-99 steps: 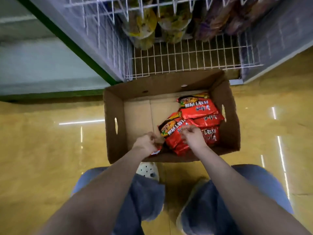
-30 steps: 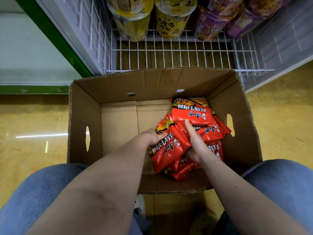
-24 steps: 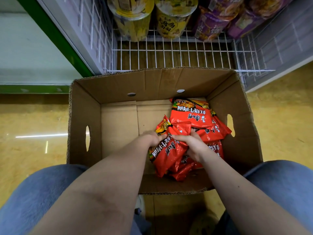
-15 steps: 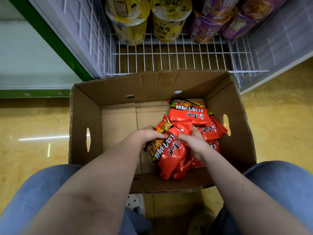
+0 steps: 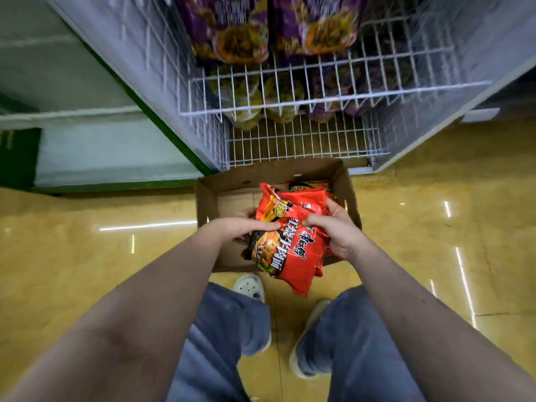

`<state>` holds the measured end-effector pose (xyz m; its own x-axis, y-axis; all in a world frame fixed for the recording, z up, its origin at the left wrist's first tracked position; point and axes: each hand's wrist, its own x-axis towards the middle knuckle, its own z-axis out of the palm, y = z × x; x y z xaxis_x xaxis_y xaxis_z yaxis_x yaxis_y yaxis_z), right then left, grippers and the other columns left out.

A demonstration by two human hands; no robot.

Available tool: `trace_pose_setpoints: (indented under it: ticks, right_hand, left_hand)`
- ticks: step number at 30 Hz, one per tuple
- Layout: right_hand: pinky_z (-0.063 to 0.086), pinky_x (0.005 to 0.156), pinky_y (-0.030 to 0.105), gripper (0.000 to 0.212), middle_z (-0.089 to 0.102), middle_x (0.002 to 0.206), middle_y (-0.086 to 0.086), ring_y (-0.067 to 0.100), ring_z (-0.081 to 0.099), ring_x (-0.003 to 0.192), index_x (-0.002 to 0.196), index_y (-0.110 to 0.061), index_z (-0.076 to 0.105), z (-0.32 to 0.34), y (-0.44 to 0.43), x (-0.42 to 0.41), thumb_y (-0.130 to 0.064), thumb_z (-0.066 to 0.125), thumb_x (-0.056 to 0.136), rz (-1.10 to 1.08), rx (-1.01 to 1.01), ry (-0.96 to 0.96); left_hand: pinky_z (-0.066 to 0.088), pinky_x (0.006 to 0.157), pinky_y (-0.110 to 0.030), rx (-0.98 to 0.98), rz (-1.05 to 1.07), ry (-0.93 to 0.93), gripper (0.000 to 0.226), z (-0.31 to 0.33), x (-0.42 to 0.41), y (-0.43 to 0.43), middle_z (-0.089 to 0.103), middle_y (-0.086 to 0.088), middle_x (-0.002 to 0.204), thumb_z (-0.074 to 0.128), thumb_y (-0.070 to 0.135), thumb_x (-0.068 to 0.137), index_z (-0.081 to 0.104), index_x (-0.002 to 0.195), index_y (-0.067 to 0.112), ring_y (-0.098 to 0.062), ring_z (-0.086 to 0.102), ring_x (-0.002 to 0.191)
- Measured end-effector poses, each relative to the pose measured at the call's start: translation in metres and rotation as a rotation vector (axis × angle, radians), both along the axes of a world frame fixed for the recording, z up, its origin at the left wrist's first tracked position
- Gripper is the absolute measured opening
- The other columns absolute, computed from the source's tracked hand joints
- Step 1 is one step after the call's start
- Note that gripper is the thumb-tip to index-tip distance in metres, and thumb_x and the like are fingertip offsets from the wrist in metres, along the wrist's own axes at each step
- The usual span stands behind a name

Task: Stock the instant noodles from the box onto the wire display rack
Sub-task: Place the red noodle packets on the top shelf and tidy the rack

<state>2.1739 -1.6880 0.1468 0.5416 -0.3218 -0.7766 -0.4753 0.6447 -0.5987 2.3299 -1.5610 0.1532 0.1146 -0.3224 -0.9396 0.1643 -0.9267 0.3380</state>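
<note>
A bundle of red instant noodle packets (image 5: 293, 242) hangs above the open cardboard box (image 5: 204, 204) on the floor. My left hand (image 5: 246, 226) grips the bundle's left side and my right hand (image 5: 338, 230) grips its right side. A few more red packets (image 5: 311, 187) lie in the box's far right corner. Just beyond the box stands the white wire display rack (image 5: 290, 140), whose lowest shelf is bare at the front.
Yellow cup noodles (image 5: 246, 111) and purple packs (image 5: 327, 108) fill the back of the rack's lower shelves, and purple bags (image 5: 232, 33) sit higher up. A green-edged cabinet (image 5: 101, 146) stands to the left. My legs and shoes (image 5: 251, 285) are on the glossy yellow floor.
Both hands have lifted the bundle of red packets up out of the box. The view has risen, so the box looks smaller and more of the rack shows.
</note>
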Motion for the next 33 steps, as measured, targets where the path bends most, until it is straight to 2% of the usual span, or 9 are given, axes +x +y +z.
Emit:
trace_pose_setpoints:
  ticks: [2,4,8,11,15,18,22,26,33]
  right_hand:
    - [0.054,0.065,0.034,0.043,0.067,0.094,0.007,0.022,0.066,0.082,0.104,-0.024,0.059,0.055,-0.002,-0.003,0.008,0.064,0.075,-0.016,0.007,-0.016]
    - [0.054,0.070,0.037,0.044,0.068,0.097,0.008,0.024,0.065,0.086,0.105,-0.024,0.060,0.110,-0.003,-0.007,0.006,0.065,0.074,-0.032,0.015,-0.033]
    - [0.053,0.067,0.032,0.037,0.070,0.082,0.002,0.020,0.065,0.078,0.091,-0.023,0.063,0.212,-0.008,-0.015,0.010,0.062,0.075,-0.064,-0.031,-0.128]
    - [0.052,0.070,0.034,0.034,0.069,0.083,0.004,0.022,0.064,0.080,0.091,-0.022,0.061,0.276,-0.015,-0.017,0.008,0.062,0.075,-0.071,-0.024,-0.193]
    - [0.052,0.069,0.032,0.031,0.069,0.078,0.005,0.022,0.064,0.073,0.093,-0.018,0.062,0.341,-0.024,-0.023,-0.007,0.065,0.064,-0.101,0.012,-0.297]
    - [0.048,0.067,0.030,0.008,0.067,0.067,0.004,0.021,0.060,0.068,0.082,-0.012,0.060,0.383,-0.030,-0.029,-0.020,0.061,0.080,-0.192,0.040,-0.340]
    - [0.048,0.069,0.031,0.032,0.067,0.073,0.006,0.023,0.061,0.070,0.083,-0.014,0.061,0.428,-0.040,-0.027,-0.042,0.047,0.090,-0.262,0.032,-0.378]
    - [0.050,0.086,0.040,0.055,0.071,0.085,0.012,0.028,0.065,0.082,0.092,-0.012,0.065,0.464,-0.049,-0.011,-0.061,0.040,0.088,-0.351,-0.006,-0.456]
    - [0.048,0.093,0.042,0.048,0.071,0.082,0.007,0.026,0.064,0.090,0.093,-0.014,0.064,0.527,-0.071,0.037,-0.049,0.031,0.098,-0.326,-0.247,-0.507]
  left_hand:
    - [0.027,0.113,-0.036,-0.003,-0.023,0.025,0.106,0.066,-0.002,-0.001,0.045,-0.002,0.144,0.080,0.064,0.053,0.036,0.141,0.024,-0.023,0.043,0.130]
    - [0.031,0.112,-0.044,-0.055,0.024,0.014,0.125,0.120,-0.004,0.000,0.051,-0.001,0.138,0.083,0.067,0.030,0.039,0.139,0.026,-0.022,0.049,0.125]
    - [0.046,0.101,-0.045,-0.173,0.168,-0.055,0.130,0.220,-0.010,-0.003,0.062,-0.004,0.124,0.090,0.057,0.027,0.037,0.140,0.021,-0.023,0.063,0.109]
    - [0.050,0.095,-0.049,-0.216,0.238,-0.023,0.114,0.292,-0.022,-0.007,0.062,-0.010,0.122,0.090,0.046,0.042,0.033,0.137,0.019,-0.029,0.065,0.105]
    - [0.051,0.091,-0.053,-0.300,0.318,-0.048,0.117,0.352,-0.035,-0.014,0.065,-0.014,0.118,0.091,0.044,0.036,0.037,0.136,0.019,-0.032,0.067,0.100]
    - [0.051,0.091,-0.050,-0.375,0.350,-0.049,0.092,0.391,-0.047,-0.021,0.065,-0.014,0.118,0.081,0.037,0.055,0.039,0.135,0.019,-0.031,0.066,0.101]
    - [0.053,0.086,-0.046,-0.438,0.391,-0.059,0.086,0.430,-0.049,-0.029,0.065,-0.014,0.116,0.077,0.037,0.057,0.042,0.133,0.019,-0.032,0.066,0.099]
    - [0.053,0.078,-0.038,-0.545,0.452,-0.040,0.059,0.468,-0.037,-0.040,0.072,-0.010,0.090,0.077,0.035,0.063,0.057,0.113,0.011,-0.027,0.067,0.082]
    - [0.050,0.073,-0.034,-0.723,0.473,-0.023,0.033,0.530,0.005,-0.061,0.072,-0.005,0.073,0.065,0.034,0.073,0.059,0.097,0.011,-0.023,0.066,0.073]
